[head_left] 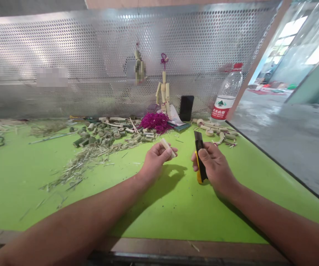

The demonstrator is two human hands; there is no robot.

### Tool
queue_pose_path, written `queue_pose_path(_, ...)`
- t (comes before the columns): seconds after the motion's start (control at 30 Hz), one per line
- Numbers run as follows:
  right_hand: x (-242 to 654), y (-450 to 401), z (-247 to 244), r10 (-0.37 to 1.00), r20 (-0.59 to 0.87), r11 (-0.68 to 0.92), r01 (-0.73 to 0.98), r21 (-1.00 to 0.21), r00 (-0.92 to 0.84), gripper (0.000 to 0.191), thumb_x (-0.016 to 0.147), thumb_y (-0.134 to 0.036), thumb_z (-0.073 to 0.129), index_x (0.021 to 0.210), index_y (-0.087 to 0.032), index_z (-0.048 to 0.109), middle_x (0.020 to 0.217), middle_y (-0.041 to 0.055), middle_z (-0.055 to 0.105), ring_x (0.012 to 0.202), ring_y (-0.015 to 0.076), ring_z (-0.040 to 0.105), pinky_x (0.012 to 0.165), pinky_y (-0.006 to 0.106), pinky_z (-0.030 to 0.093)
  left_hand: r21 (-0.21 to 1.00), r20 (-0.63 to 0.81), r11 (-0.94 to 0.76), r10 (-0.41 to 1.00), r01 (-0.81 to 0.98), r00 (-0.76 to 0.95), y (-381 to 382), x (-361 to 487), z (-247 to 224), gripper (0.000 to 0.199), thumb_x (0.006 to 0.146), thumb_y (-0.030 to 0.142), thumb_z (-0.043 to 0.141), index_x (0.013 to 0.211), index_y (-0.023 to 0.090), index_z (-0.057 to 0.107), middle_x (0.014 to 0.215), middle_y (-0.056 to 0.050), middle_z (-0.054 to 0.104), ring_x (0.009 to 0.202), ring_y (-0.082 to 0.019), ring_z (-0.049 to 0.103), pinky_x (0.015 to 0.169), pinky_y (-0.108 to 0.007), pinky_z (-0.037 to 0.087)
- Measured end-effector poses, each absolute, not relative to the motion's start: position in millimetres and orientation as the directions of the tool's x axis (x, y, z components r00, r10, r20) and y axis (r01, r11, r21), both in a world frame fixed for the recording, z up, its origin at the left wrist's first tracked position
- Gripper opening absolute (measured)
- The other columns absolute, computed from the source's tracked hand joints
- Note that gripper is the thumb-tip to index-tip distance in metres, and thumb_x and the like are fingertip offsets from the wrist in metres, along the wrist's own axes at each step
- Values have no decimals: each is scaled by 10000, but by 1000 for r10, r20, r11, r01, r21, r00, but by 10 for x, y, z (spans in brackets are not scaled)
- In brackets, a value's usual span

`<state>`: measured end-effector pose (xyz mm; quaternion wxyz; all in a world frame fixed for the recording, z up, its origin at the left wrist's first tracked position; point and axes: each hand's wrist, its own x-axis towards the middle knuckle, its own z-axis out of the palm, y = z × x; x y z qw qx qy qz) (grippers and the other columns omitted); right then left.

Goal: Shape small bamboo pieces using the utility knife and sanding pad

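Between the thumb and fingers of my left hand is a short, pale strip of bamboo, tilted. My right hand grips a black and yellow utility knife with its wide blade out and pointing up and away from me. Blade and bamboo are apart, and both hands are above the green tabletop. Beyond my left hand lies a bundle of magenta cord. A jointed bamboo figure on a magenta cord stands upright behind it.
Cut bamboo pieces and shavings spread over the left and back. A black phone leans near the perforated metal panel. At the back right are more bamboo parts and a plastic bottle by the table edge.
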<state>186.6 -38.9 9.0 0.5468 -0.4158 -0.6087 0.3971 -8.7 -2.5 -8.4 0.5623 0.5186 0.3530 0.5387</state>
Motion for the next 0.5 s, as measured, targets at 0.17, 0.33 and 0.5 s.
queue_pose_path(0.17,1849,-387,90,923,383,379,82,-922,39,315,914,-571,520,956,-258,524,762,-16,557,641,137,516,520,241,437,958,178,-118,958,-261,222,-26,-76,-90,293,830,354,701,1015,150,604,1007,-102,736,897,-192,689,892,-396,521)
queue_pose_path(0.33,1822,-343,52,924,383,383,70,-921,-16,263,927,-505,523,977,-248,553,766,-15,541,643,134,495,581,262,441,959,170,-103,955,-263,245,0,-80,-136,326,813,386,721,1020,160,612,1002,-94,737,896,-190,692,883,-386,520)
queue_pose_path(0.5,1838,-300,35,930,367,366,85,-927,-1,264,916,-473,532,1044,-243,554,770,-18,536,666,138,499,609,268,453,955,171,-89,945,-282,280,-1,-79,-143,327,800,382,735,1005,159,612,987,-91,741,877,-181,694,873,-374,520)
